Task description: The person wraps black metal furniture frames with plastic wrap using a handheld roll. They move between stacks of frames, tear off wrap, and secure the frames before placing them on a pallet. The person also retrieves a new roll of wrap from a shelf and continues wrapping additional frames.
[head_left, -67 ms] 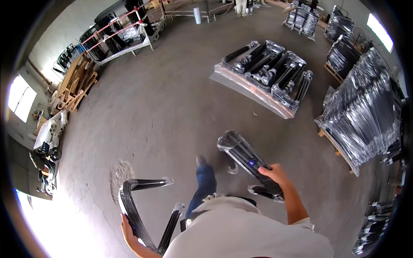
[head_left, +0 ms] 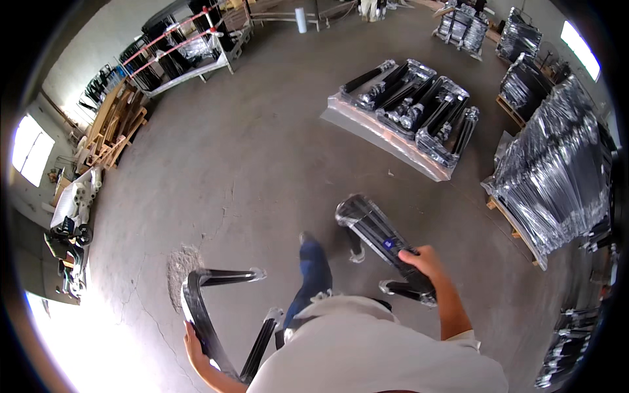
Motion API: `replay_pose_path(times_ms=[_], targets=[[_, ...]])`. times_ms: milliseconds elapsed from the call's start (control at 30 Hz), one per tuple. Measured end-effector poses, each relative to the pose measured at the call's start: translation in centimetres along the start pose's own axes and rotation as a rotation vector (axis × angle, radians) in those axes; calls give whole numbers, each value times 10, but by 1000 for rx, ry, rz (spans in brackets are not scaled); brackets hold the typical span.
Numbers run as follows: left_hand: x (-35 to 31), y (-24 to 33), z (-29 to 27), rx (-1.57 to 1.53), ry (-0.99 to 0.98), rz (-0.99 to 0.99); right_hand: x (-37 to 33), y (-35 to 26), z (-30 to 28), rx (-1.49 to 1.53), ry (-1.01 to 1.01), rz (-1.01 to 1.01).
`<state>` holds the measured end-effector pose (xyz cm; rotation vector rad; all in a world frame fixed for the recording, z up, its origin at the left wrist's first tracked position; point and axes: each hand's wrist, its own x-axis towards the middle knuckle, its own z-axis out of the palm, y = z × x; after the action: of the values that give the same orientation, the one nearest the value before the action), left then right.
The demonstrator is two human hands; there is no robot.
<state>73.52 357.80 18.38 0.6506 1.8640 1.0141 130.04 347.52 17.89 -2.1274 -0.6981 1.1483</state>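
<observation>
At the lower left, the left hand point(head_left: 198, 352) curls around a black wrapped frame point(head_left: 201, 316), whose two legs point rightward. At the lower right, the right hand point(head_left: 426, 263) is closed on a second frame point(head_left: 375, 227), thumb on top, most fingers hidden. Wrapped black parts point(head_left: 388, 90) lie at upper right; a tall wrapped stack point(head_left: 550, 180) stands at far right.

No text is readable; a blue label point(head_left: 389, 243) (too tiny to decipher) sits on one black frame point(head_left: 371, 223).
</observation>
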Motion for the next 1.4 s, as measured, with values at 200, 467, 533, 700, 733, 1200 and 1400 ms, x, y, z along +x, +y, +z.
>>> replay_pose_path(times_ms=[200, 467, 533, 700, 733, 1200, 1400], targets=[[146, 96, 184, 101, -85, -144, 143, -122, -11, -27, 155, 119], [300, 241, 421, 276, -242, -100, 339, -281, -39, 142, 268, 189], [331, 282, 474, 281, -236, -108, 396, -313, -42, 220, 264, 196], [446, 346, 579, 419, -263, 1, 568, -366, -47, 150, 211, 218], [470, 357, 603, 344, -263, 29, 597, -386, -44, 205, 198, 194], [687, 643, 1024, 442, -503, 168, 922, -637, -83, 462, 282, 162], [771, 743, 1180, 440, -623, 145, 1055, -743, -105, 556, 346, 168]])
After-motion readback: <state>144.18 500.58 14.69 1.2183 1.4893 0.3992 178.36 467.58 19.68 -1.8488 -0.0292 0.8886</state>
